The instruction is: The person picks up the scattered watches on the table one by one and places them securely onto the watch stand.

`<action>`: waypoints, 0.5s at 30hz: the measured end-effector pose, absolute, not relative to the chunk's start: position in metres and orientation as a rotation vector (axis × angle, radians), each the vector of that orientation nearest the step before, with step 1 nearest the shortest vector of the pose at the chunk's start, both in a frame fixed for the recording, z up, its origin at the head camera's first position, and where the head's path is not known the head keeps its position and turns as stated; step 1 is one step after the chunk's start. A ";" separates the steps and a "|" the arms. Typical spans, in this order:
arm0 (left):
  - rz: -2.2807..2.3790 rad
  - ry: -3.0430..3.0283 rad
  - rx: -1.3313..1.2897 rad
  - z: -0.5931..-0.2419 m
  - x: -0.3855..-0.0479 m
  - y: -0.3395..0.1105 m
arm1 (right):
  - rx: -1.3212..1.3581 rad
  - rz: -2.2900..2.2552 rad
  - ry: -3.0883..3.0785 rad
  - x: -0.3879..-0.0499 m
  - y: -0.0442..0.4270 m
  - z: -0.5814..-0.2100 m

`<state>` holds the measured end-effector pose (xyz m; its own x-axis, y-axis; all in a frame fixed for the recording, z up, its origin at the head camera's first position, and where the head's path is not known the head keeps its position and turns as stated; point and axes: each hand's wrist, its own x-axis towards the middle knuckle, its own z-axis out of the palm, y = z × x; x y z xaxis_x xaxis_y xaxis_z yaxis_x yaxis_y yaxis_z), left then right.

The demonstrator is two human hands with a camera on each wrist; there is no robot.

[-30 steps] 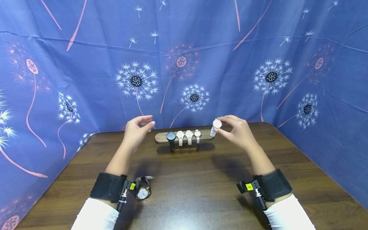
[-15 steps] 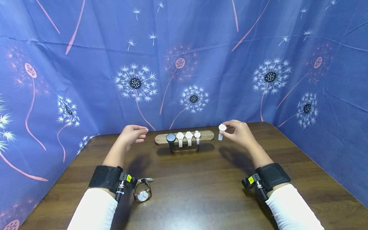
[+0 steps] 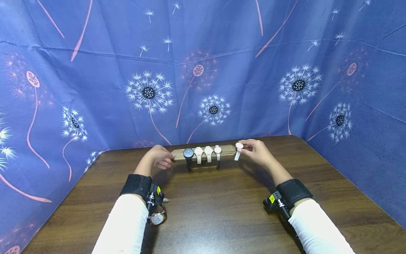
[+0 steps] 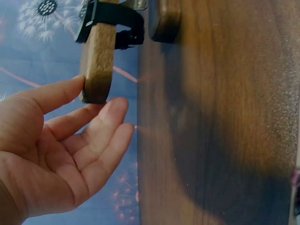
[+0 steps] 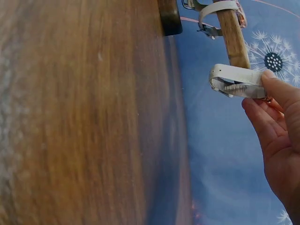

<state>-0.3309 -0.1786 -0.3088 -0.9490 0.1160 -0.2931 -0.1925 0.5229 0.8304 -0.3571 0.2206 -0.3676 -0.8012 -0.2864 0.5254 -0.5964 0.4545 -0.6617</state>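
Note:
A wooden watch stand point(image 3: 228, 150) holds a dark watch point(image 3: 188, 153) and three white-strapped watches, one of them a small watch point(image 3: 217, 150) nearest the right end. My left hand point(image 3: 159, 157) pinches the bar's left end between thumb and index finger; the other fingers are loosely bent below it in the left wrist view. At the opposite end, my right hand point(image 3: 257, 151) grips a white watch point(image 5: 236, 80) by its case, thumb against fingers. Its closed strap loop stands at the bar's end point(image 5: 238, 58); whether the bar has entered the loop I cannot tell.
A brown-strapped watch point(image 3: 157, 218) lies on the wooden table point(image 3: 203, 211), partly hidden by the left wrist camera. Behind the table hangs a blue dandelion-print cloth point(image 3: 247, 106).
My left hand has moved right and taken hold of the stand's left end. My right hand first drew the white watch away from the stand, then brought it back to the right end.

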 end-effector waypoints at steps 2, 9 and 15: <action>1.399 2.463 -0.053 -0.309 -0.332 -0.175 | 0.756 1.313 -2.371 -0.357 0.219 -0.366; 1.395 2.505 -0.108 -0.309 -0.334 -0.167 | 0.784 1.339 -2.407 -0.359 0.215 -0.364; 1.412 2.515 -0.152 -0.314 -0.332 -0.168 | 0.843 1.315 -2.405 -0.361 0.211 -0.368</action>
